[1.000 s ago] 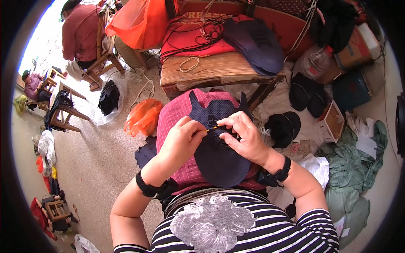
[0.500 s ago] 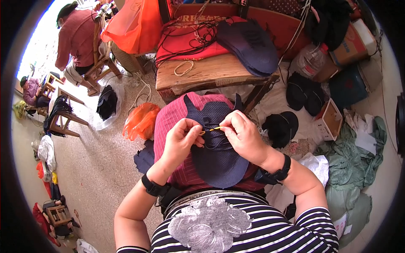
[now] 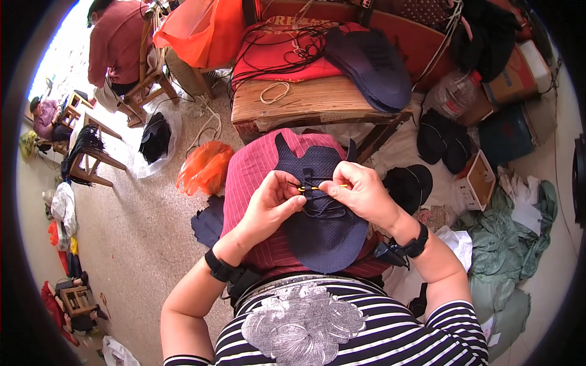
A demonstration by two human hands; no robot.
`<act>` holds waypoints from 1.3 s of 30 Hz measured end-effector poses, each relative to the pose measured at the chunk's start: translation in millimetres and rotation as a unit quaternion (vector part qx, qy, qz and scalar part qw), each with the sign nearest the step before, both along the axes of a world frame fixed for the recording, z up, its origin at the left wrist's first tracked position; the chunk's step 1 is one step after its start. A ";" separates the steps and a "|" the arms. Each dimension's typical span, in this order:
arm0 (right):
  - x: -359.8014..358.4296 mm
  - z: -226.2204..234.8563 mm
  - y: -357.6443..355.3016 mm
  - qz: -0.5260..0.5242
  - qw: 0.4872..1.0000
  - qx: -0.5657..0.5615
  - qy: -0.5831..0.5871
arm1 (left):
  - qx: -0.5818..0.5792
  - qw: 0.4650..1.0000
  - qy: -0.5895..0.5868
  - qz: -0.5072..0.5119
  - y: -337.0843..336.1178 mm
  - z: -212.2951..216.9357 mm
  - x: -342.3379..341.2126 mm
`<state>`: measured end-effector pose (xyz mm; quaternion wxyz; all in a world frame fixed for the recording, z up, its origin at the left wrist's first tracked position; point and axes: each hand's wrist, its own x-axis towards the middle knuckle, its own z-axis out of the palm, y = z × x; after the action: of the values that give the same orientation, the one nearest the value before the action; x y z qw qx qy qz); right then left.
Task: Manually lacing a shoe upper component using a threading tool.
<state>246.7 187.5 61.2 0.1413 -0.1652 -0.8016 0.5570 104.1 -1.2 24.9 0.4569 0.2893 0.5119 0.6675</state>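
A dark navy mesh shoe upper point(image 3: 326, 244) lies on my lap over red striped cloth, with its lace area facing up. Thin dark laces point(image 3: 323, 210) run loosely across its middle. My right hand point(image 3: 360, 190) pinches a thin yellow stick-like tool point(image 3: 315, 188), which shows on both sides of the thumb. Close beside its left end, my left hand point(image 3: 278, 198) has thumb and fingers drawn together at a dark lace. Its fingertips partly hide what they grip.
Ahead stands a wooden bench point(image 3: 287, 107) bearing stacked navy uppers point(image 3: 369, 67) and black cords point(image 3: 281, 52) on red cloth. An orange bag point(image 3: 204, 168) lies on the floor at left. Dark pieces point(image 3: 409, 188) and a white basket point(image 3: 477, 182) are at right. Another person point(image 3: 116, 46) sits far left.
The view has shifted slightly. My hands have come closer together over the laces, and less of the yellow tool shows between them.
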 end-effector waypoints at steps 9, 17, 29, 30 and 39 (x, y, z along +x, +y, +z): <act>1.5 -12.6 21.6 0.108 0.974 -0.199 -0.008 | -0.068 0.995 0.067 0.030 3.7 -2.7 2.1; 9.0 -31.4 26.8 0.039 0.898 -0.430 0.092 | -0.045 0.990 0.118 0.057 3.3 -11.0 4.9; 6.1 19.4 -1.3 0.080 0.996 0.002 0.043 | -0.094 0.904 0.333 0.250 -0.9 -3.0 -2.9; 6.4 16.4 -0.6 0.077 0.996 0.003 0.043 | -0.118 0.942 0.218 0.226 -1.6 -2.5 -6.2; 14.4 27.3 4.2 0.034 0.972 0.224 0.056 | -0.039 0.968 0.184 0.164 -4.7 -9.2 -1.1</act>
<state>261.0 191.7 88.5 0.1999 -0.0704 -0.9019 0.3763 103.0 -5.9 15.7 0.2499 0.3009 0.6532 0.6483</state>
